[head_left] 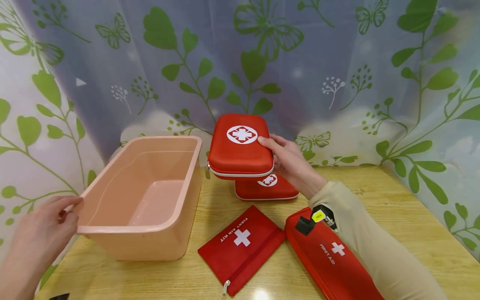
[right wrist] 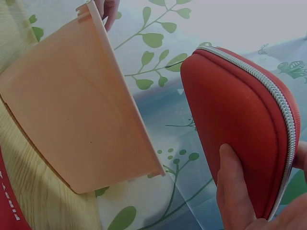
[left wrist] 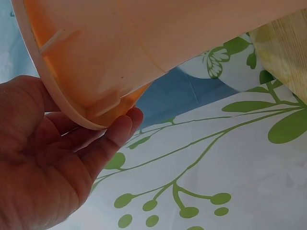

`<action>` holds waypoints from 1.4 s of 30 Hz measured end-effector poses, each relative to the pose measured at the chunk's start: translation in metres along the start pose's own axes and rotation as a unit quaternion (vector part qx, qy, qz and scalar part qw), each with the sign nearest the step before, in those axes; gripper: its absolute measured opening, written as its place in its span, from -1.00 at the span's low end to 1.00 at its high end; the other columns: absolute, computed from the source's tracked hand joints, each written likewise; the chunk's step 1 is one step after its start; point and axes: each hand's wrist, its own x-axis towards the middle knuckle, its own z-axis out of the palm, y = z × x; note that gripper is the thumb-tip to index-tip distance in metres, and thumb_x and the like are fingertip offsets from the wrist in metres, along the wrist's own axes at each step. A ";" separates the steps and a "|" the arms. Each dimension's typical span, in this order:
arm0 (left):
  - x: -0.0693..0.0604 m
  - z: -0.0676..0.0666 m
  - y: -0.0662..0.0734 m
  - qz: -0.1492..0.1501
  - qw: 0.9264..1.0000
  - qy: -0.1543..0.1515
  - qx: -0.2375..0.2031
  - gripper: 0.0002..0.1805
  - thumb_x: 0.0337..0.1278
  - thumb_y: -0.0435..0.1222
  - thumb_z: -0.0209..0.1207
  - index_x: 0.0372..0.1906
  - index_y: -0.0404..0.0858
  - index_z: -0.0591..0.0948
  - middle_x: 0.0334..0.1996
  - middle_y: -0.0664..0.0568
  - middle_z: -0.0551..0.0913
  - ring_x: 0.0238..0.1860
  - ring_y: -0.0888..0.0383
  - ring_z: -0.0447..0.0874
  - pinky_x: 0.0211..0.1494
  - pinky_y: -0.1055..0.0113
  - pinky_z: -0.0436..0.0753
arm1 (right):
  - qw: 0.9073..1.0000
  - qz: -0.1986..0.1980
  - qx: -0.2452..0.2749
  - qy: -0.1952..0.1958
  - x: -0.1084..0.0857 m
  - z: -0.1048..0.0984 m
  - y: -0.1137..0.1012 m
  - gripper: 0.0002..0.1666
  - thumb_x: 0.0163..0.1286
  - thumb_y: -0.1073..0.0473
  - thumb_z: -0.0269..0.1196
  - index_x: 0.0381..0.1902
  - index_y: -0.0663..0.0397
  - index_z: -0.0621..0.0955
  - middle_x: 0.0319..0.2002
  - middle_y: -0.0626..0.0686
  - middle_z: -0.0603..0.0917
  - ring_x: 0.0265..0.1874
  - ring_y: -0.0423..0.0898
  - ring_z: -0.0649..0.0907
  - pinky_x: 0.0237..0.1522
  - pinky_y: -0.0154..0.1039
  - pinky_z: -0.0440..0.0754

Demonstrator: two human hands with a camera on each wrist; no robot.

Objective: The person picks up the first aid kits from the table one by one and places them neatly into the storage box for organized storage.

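A red zippered first aid case point(head_left: 240, 154) with a white cross emblem is held above the table by my right hand point(head_left: 288, 160), thumb on its top and fingers beneath. In the right wrist view, the silver zipper of the same case point(right wrist: 225, 120) runs along its edge. My left hand point(head_left: 48, 225) pinches the near left rim corner of a pink plastic tub point(head_left: 187, 233); the left wrist view shows fingers and thumb around the rim point(left wrist: 67, 108). The tub's visible inside holds nothing. The held case hangs to the right of the tub, partly covering a second red case point(head_left: 266, 191) on the table.
A flat red first aid pouch point(head_left: 241, 250) lies at the front middle of the wooden table point(head_left: 405, 216). To its right, a longer red first aid bag point(head_left: 330, 254) lies partly under my right forearm. A leaf-patterned curtain point(head_left: 300, 83) stands behind.
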 end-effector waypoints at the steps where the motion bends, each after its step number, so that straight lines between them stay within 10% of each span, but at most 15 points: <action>1: 0.000 0.000 0.000 0.001 1.000 0.002 0.000 -0.69 0.05 -0.48 0.06 -0.08 -0.52 0.61 -0.05 -0.36 0.55 -0.41 -0.16 0.53 -0.47 0.17 0.37 | 1.000 0.000 0.000 0.000 0.000 0.001 0.000 -0.13 0.37 -0.02 0.27 0.52 -0.03 0.17 0.22 0.13 0.49 -0.25 -0.10 0.72 -0.25 -0.21 0.69; 29: -0.001 0.003 -0.003 -0.004 1.000 -0.002 -0.008 -0.67 0.08 -0.47 0.05 -0.05 -0.50 0.62 -0.02 -0.34 0.56 -0.38 -0.13 0.53 -0.45 0.22 0.37 | 1.000 -0.005 -0.005 -0.004 0.010 0.013 0.001 -0.20 0.36 -0.01 0.27 0.47 0.02 0.24 0.14 0.15 0.54 -0.40 -0.14 0.63 -0.29 -0.24 0.67; 42: -0.001 0.001 -0.004 0.004 1.000 0.013 -0.010 -0.68 0.06 -0.46 0.06 -0.07 -0.48 0.64 -0.06 -0.29 0.58 -0.41 -0.07 0.50 -0.47 0.33 0.31 | 1.000 -0.017 -0.015 -0.013 0.014 0.022 0.000 -0.15 0.34 -0.04 0.29 0.48 0.01 0.22 0.18 0.14 0.53 -0.16 0.01 0.69 -0.18 -0.11 0.68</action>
